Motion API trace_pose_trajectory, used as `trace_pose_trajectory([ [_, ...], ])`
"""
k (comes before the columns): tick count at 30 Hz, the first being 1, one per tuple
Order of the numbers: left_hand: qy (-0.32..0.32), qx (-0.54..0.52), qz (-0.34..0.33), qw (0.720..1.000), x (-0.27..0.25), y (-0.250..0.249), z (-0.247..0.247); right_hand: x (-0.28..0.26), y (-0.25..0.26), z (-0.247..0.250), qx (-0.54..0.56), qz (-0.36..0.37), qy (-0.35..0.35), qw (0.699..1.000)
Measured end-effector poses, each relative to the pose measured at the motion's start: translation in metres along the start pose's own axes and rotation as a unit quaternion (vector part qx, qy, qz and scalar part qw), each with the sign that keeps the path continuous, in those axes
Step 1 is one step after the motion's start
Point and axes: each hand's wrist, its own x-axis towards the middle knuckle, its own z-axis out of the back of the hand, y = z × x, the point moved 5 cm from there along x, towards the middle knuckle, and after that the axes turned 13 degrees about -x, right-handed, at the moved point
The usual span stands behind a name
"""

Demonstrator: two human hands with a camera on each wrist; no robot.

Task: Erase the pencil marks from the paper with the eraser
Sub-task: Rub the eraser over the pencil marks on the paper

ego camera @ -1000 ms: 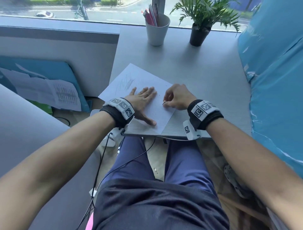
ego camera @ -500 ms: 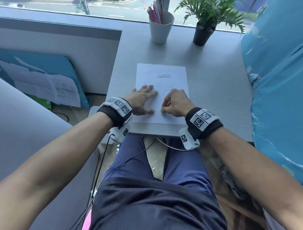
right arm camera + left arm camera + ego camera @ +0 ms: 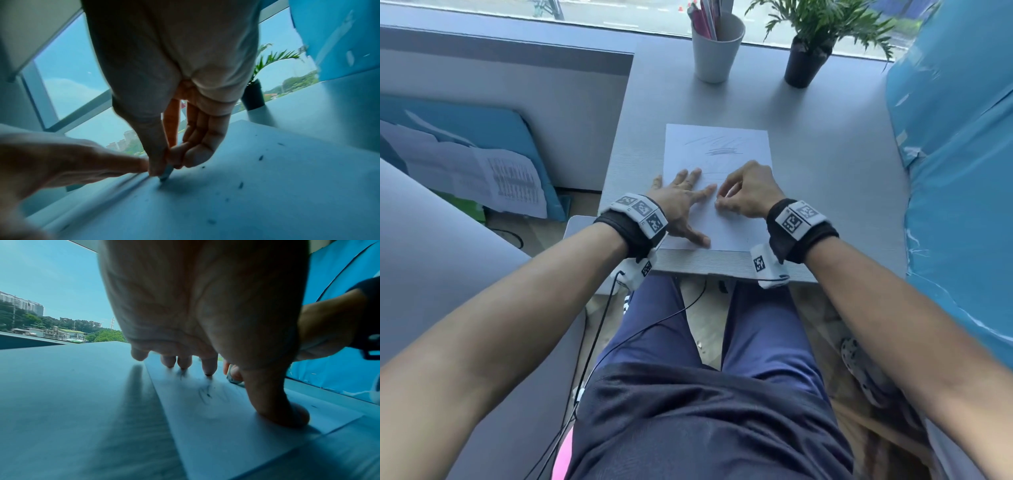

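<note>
A white sheet of paper lies square on the grey desk, with pencil scribbles near its far edge. My left hand lies flat on the paper's left part, fingers spread, thumb pressing near the front edge. My right hand is curled and pinches a small eraser between thumb and fingertips, its tip down on the paper just right of the left index finger. Dark eraser crumbs are scattered over the sheet.
A grey cup of pens and a potted plant stand at the desk's far edge by the window. Blue sheeting rises along the right side. A low partition and papers are at the left.
The paper has been turned from a slant to square with the desk. Both hands stayed on its near half, and the right hand moved slightly forward.
</note>
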Motion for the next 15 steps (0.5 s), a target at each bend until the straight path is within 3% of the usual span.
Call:
trace_pose_trajectory([
  [4,0.004,-0.006,0.002,1.0,0.0,0.001,-0.001,-0.014,0.009,-0.014,-0.003,0.035,0.126,0.991],
  [8,0.005,-0.007,-0.002,1.0,-0.002,0.001,0.0,0.0,0.002,0.001,0.018,-0.004,0.023,1.0],
  [10,0.005,-0.008,-0.003,1.0,-0.002,0.001,-0.001,-0.005,0.006,-0.004,-0.009,0.012,0.036,0.999],
  [13,0.003,-0.016,-0.005,1.0,-0.002,0.002,-0.001,-0.016,0.014,-0.014,-0.025,0.036,0.115,0.992],
  [15,0.002,-0.019,-0.005,1.0,-0.002,0.003,-0.001,-0.007,0.009,-0.007,-0.017,0.013,0.076,0.997],
])
